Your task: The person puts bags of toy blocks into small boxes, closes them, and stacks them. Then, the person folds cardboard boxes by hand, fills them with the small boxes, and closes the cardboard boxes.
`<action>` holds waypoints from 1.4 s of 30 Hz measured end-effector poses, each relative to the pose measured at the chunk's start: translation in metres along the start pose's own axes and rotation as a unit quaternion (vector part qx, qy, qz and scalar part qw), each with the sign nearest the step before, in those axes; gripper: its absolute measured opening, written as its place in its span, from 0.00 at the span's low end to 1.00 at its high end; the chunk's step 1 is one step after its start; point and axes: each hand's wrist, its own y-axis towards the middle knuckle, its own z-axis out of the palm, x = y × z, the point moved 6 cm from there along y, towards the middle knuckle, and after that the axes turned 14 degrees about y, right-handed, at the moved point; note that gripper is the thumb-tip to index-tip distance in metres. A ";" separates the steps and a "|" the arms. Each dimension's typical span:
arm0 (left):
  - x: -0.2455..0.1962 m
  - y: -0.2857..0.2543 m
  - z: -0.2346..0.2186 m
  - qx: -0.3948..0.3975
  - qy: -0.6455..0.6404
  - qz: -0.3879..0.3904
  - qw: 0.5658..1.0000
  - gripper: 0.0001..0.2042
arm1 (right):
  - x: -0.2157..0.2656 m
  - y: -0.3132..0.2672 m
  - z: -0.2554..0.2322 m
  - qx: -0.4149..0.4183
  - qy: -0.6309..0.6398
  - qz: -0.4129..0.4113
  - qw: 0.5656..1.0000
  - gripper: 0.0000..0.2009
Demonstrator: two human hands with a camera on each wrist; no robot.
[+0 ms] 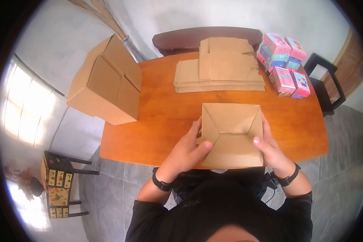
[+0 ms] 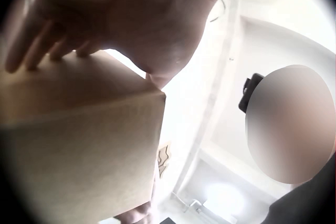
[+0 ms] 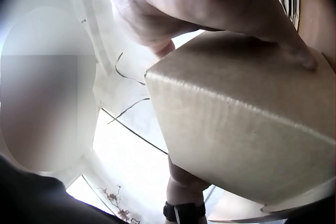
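Observation:
Both hands hold a small brown cardboard box (image 1: pixel 232 153) at the table's front edge, in the middle of the head view. Its upper side faces the head camera, and creased inner panels slope inward from the rim. My left hand (image 1: pixel 188 150) grips the left side, thumb over the rim and fingers along the outer wall. On the opposite side my right hand (image 1: pixel 272 152) holds it likewise, thumb at the rim. In the left wrist view the fingers (image 2: pixel 32 50) lie against one wall; smooth outer faces of the box (image 3: pixel 236 124) fill much of the right wrist view.
A large carton (image 1: pixel 109 86) stands at the wooden table's (image 1: pixel 165 117) left. Flattened cardboard pieces (image 1: pixel 226 66) are stacked at the back, beside several pink patterned boxes (image 1: pixel 284 80) at the right. A dark chair (image 1: pixel 326 84) stands beyond the right edge.

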 end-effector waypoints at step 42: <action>0.065 0.005 -0.024 -0.250 -0.111 0.118 0.954 0.50 | -0.003 0.088 -0.131 -0.074 -0.116 -0.102 0.985 0.33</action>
